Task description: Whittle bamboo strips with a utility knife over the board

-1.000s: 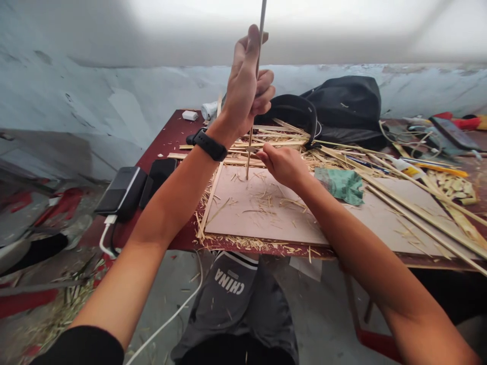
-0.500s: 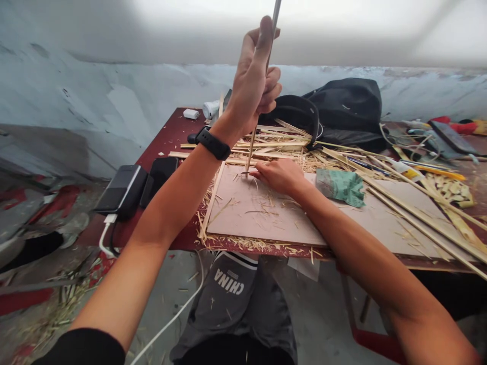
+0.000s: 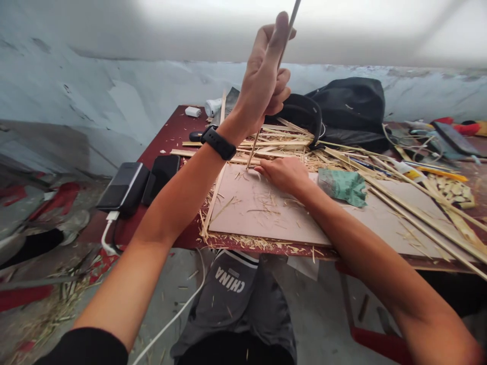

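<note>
My left hand (image 3: pixel 266 76), raised above the board, is closed around a long thin bamboo strip (image 3: pixel 254 147). The strip leans to the right; its upper end runs out of view and its lower end comes down by the board's far left part. My right hand (image 3: pixel 285 175) rests low on the pale board (image 3: pixel 266 215), fingers curled beside the strip's lower end. Whatever lies in its fingers is hidden. Thin shavings (image 3: pixel 262 205) are scattered over the board.
Loose bamboo strips (image 3: pixel 283 142) and shavings are heaped behind the board. A crumpled green packet (image 3: pixel 342 186) lies right of my right hand. A power bank (image 3: pixel 124 187) and a phone (image 3: pixel 162 175) sit on the left. A black bag (image 3: pixel 350 109) stands at the back.
My left hand has shifted a little to the right, and the bamboo strip leans further right. My right hand stays almost in place by the strip's lower end.
</note>
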